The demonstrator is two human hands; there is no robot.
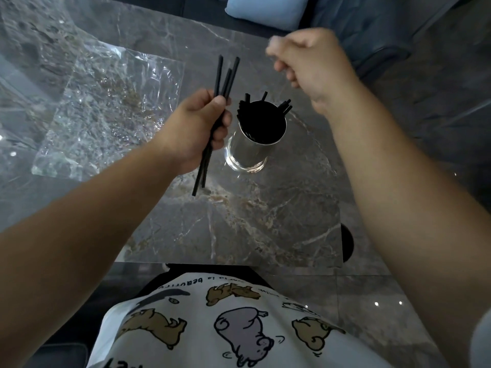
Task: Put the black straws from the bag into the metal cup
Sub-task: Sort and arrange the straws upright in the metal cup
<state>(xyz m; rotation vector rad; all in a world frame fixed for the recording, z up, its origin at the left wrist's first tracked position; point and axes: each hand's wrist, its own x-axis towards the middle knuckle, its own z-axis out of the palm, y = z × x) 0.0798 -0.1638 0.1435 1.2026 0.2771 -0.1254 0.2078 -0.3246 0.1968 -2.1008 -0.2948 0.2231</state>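
Grey marble table (239, 221), glossy tiled floor (438, 128), blue cushion (263, 9).

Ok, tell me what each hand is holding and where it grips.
The left hand grips a few black straws around their middle, beside the metal cup. The right hand is curled and blurred; nothing shows in it.

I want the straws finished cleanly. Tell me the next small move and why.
Probably bring the right hand across to pinch one straw from the bunch of black straws held in the left hand, then drop it into the metal cup. The right hand looks loosely closed with nothing visible in it, and the cup already holds several straws.
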